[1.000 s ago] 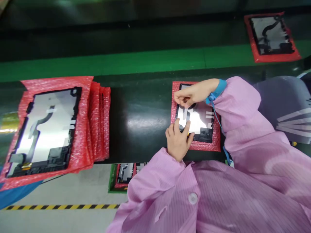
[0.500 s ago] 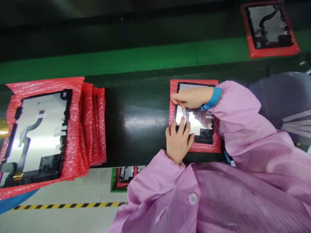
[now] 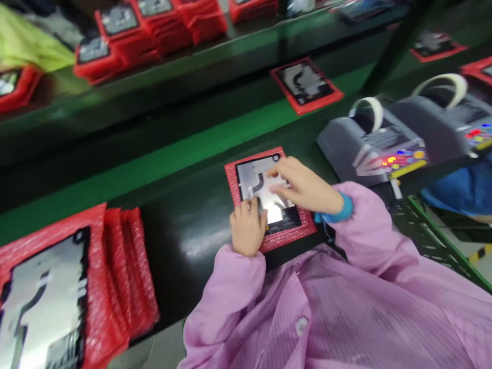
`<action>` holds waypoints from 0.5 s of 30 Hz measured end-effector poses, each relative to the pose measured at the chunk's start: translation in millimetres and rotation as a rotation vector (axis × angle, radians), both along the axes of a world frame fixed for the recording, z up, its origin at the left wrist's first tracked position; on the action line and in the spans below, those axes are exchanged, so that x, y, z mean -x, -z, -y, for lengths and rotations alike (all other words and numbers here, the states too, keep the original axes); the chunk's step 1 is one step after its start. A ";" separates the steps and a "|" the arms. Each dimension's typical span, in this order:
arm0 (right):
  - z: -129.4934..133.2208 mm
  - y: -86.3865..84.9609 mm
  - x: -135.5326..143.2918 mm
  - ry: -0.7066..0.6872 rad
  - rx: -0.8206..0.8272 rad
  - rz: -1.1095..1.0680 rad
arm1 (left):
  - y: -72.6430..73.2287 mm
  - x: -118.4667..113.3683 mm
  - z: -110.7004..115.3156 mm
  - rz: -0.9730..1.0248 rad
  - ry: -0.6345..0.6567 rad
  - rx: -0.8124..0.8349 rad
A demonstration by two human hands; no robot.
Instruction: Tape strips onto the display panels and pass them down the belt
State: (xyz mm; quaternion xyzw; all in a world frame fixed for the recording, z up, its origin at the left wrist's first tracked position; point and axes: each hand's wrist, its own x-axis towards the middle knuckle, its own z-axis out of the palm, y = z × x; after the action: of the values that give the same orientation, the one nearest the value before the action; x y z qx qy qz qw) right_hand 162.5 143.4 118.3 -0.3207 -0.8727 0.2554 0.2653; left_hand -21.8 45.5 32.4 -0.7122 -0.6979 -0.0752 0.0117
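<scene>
In front of me a silver-backed panel (image 3: 271,177) with a black frame and a dark curved cable lies on a red bubble-wrap sheet (image 3: 290,238). My left hand (image 3: 248,225) rests on the panel's lower left part, fingers spread near the lower end of the cable. Over the panel's right half is my right hand (image 3: 295,184), slightly blurred, its thumb and fingers apart with nothing visible between them. A blue band (image 3: 345,207) circles the right wrist.
Stacked red bubble-wrap pouches (image 3: 130,271) with a panel on top stand at the left. Another wrapped panel (image 3: 305,84) lies beyond the green strip. Grey tape dispensers (image 3: 372,143) stand at the right. More red-wrapped stacks (image 3: 126,41) sit on the upper shelf.
The view has swung up and to the right, showing the dispensers and shelf. My right hand has opened and moved off the panel's upper left area to its right side, uncovering the cable.
</scene>
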 end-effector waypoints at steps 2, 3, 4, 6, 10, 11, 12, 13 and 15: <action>39.9 -6.3 -49.6 0.175 0.075 -0.126 | 0.5 0.2 -15.9 -0.061 0.020 0.027; 53.5 -4.6 -77.9 0.376 0.079 -0.199 | 1.1 -0.1 -22.1 -0.081 0.028 0.032; 61.7 -0.1 -108.5 0.653 0.029 -0.298 | 2.0 -0.5 -26.6 -0.094 0.033 0.028; 63.1 14.6 -174.6 1.220 -0.170 -0.511 | 4.1 -0.9 -30.4 -0.104 0.034 0.004; 30.3 47.1 -288.2 1.705 -0.162 -0.767 | 7.6 -1.7 -27.1 -0.116 0.010 -0.037; 21.3 53.8 -305.8 1.706 -0.078 -0.795 | 8.1 -2.1 -26.2 -0.114 0.007 -0.040; 13.6 59.8 -318.7 1.695 -0.002 -0.817 | 8.5 -2.5 -25.5 -0.110 0.005 -0.043; 7.5 65.3 -327.6 1.669 0.064 -0.827 | 8.7 -2.9 -25.3 -0.104 0.004 -0.045; -1.0 75.3 -337.2 1.595 0.143 -0.828 | 8.5 -3.8 -25.6 -0.092 -0.003 -0.041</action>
State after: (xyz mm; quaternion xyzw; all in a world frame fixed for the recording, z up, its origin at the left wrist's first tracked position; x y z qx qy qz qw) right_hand 499.8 144.4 43.1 -0.7289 -0.2077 0.1443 0.6362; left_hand -18.1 71.1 23.9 -0.7133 -0.6961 -0.0565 0.0587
